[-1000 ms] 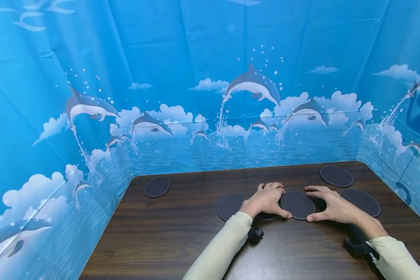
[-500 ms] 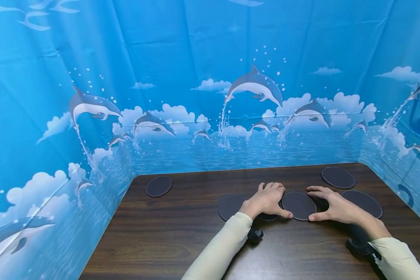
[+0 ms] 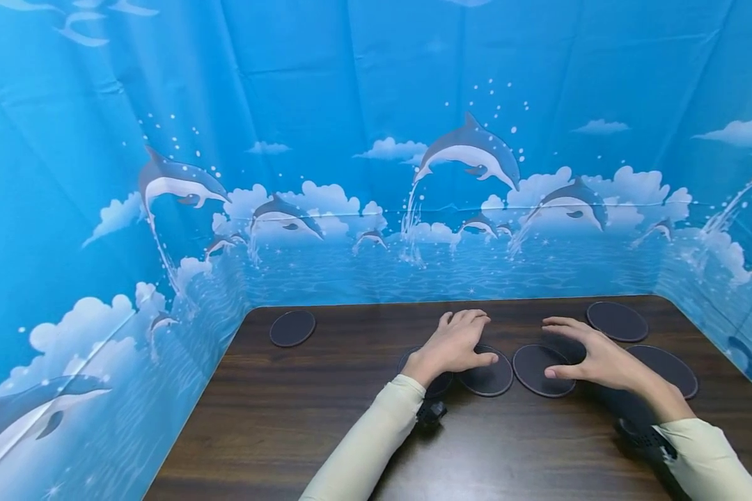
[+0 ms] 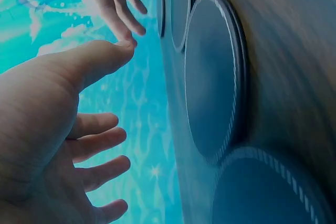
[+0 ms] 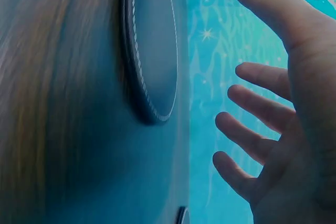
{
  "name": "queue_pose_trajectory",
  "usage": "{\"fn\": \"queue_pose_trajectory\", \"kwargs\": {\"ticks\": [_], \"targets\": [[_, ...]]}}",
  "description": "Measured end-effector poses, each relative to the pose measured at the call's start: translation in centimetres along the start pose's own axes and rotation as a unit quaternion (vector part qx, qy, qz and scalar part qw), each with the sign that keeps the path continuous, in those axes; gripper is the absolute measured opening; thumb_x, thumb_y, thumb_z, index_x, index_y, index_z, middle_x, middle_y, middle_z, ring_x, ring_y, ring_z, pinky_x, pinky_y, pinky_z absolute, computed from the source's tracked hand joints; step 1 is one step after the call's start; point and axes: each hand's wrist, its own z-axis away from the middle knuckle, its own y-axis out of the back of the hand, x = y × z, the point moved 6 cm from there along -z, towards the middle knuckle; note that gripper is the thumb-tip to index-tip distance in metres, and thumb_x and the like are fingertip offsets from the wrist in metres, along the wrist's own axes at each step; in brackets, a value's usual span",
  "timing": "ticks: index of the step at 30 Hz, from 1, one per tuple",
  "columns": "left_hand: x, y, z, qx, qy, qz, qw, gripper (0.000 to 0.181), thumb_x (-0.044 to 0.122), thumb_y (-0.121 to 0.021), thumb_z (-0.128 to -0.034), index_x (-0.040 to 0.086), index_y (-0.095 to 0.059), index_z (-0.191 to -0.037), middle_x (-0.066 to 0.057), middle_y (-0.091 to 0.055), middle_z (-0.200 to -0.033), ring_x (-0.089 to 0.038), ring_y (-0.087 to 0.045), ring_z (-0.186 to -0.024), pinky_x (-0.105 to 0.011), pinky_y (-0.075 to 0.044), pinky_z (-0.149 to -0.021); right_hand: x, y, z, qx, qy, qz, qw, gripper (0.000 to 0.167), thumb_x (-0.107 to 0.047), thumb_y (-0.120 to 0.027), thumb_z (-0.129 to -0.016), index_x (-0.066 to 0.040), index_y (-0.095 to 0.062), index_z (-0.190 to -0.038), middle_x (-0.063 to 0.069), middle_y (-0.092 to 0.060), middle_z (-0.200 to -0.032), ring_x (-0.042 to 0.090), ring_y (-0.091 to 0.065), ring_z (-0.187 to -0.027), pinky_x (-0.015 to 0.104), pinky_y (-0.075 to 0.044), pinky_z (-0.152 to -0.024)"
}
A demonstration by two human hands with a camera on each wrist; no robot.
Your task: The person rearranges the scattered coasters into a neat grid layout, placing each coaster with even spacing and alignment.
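Several round dark coasters with stitched rims lie flat on the wooden table. My left hand (image 3: 452, 346) hovers with fingers spread over one coaster (image 3: 494, 380) and partly covers another coaster (image 3: 437, 385) to its left. Thumb and fingers of my right hand (image 3: 604, 358) are apart above the edge of a third coaster (image 3: 531, 367). Neither hand holds anything. In the left wrist view the left hand (image 4: 47, 129) is raised off a coaster (image 4: 212, 82). The right wrist view shows the right hand (image 5: 283, 108) likewise apart from a coaster (image 5: 155, 45).
One coaster (image 3: 292, 328) lies alone at the table's far left corner. Two more, a back coaster (image 3: 617, 321) and a larger-looking coaster (image 3: 667, 372), lie beyond and right of the right hand. A blue dolphin-print curtain (image 3: 351, 139) surrounds the table (image 3: 276, 431).
Both hands have lifted away from the coaster between them. The left hand has moved left, uncovering more of the coaster beneath it. The head view has shifted slightly.
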Motion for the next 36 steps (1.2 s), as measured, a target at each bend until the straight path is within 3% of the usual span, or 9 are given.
{"fn": "queue_pose_trajectory", "kwargs": {"ticks": [14, 21, 29, 36], "targets": [[-6.6, 0.9, 3.8, 0.024, 0.065, 0.021, 0.9973, 0.076, 0.054, -0.064, -0.0971, 0.013, -0.041, -0.157, -0.004, -0.036, -0.16, -0.025, -0.031, -0.146, -0.055, -0.021, -0.116, -2.6, -2.7, -3.8, -0.01, 0.038, -0.009, 0.9992, 0.08, -0.044, -0.086, -0.081, -0.004, -0.056, -0.143, 0.019, -0.043, -0.151, 0.05, -0.037, -0.136, 0.077, -0.035, -0.093], [-9.1, 1.6, 5.0, 0.04, 0.097, 0.05, 0.9932, 0.075, 0.05, -0.066, -0.0976, 0.013, -0.04, -0.157, -0.005, -0.036, -0.159, -0.026, -0.033, -0.146, -0.057, -0.024, -0.115, -3.9, -4.6, -5.5, -0.016, 0.053, -0.007, 0.9984, 0.079, -0.044, -0.087, -0.08, -0.002, -0.059, -0.141, 0.021, -0.046, -0.149, 0.05, -0.039, -0.135, 0.076, -0.036, -0.093], [-11.9, 1.2, 6.6, 0.046, 0.124, 0.057, 0.9895, 0.074, 0.048, -0.067, -0.0975, 0.012, -0.04, -0.156, -0.007, -0.038, -0.158, -0.027, -0.035, -0.144, -0.059, -0.026, -0.113, -5.4, -6.9, -7.3, -0.041, 0.051, -0.021, 0.9976, 0.079, -0.048, -0.085, -0.081, -0.006, -0.059, -0.142, 0.018, -0.045, -0.15, 0.048, -0.04, -0.136, 0.073, -0.038, -0.096], [-14.3, 1.7, 8.4, 0.049, 0.132, 0.063, 0.988, 0.073, 0.045, -0.068, -0.0981, 0.014, -0.038, -0.157, -0.008, -0.037, -0.159, -0.029, -0.034, -0.145, -0.06, -0.024, -0.114, -7.0, -7.8, -8.8, -0.043, 0.062, -0.03, 0.9967, 0.078, -0.046, -0.085, -0.083, -0.005, -0.058, -0.143, 0.018, -0.043, -0.152, 0.048, -0.039, -0.136, 0.072, -0.038, -0.096]]}}
